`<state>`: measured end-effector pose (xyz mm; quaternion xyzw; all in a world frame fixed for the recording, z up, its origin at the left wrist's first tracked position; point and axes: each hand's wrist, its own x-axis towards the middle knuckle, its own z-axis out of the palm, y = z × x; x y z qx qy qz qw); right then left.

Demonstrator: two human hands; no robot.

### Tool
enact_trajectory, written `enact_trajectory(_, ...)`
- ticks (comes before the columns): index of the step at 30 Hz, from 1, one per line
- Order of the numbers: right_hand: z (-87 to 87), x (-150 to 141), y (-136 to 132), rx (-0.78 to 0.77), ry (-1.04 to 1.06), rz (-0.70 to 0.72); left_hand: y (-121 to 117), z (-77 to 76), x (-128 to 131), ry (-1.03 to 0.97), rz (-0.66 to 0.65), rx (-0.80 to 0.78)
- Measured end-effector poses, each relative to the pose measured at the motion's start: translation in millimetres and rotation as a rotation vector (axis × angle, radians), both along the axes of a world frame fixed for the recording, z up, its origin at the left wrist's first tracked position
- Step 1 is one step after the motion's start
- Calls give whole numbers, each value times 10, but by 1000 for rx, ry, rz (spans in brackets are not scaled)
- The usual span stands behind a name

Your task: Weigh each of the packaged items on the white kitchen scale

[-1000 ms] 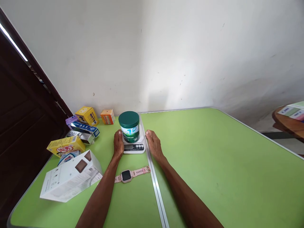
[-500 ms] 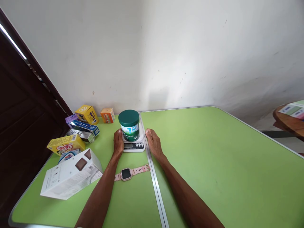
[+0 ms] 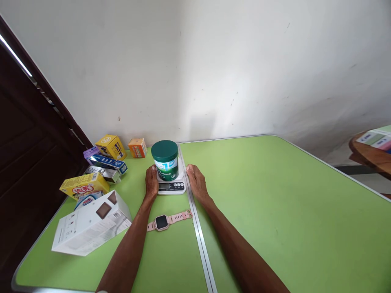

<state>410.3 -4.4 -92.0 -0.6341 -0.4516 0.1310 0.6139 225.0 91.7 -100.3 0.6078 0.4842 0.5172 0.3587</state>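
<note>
- Green table (image 3: 275,203), pale-edged, a metal strip (image 3: 200,234) running across it
- White scale (image 3: 181,192) just left of the strip
- Pink watch (image 3: 161,222) nearer me, strap spread
- Large white box (image 3: 88,228) at left
- Beyond it, blue-and-white packet (image 3: 88,199), yellow box (image 3: 84,187), silvery box (image 3: 113,176), blue box (image 3: 110,163), purple pack (image 3: 91,152), perhaps overlapping
- By the wall, "WATER" box (image 3: 113,147) and orange box (image 3: 138,148)

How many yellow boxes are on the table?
2. One yellow box stands near the wall, left of the small orange box. The other, a longer yellow carton, lies behind the large white box. More could be hidden in the cluster.
</note>
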Motion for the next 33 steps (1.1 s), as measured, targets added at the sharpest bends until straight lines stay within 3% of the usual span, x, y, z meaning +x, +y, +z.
enact_trajectory(5, 39, 16, -33, -26, 58, 83, -3, 15, 2, 13, 10, 10)
enact_trajectory(22, -103, 55, 57, -31, 119, 84, -45, 98, -21, 57, -19, 26)
enact_trajectory(33, -104, 54, 76, -27, 117, 88, -81, 168, -3, 90, 2, 2)
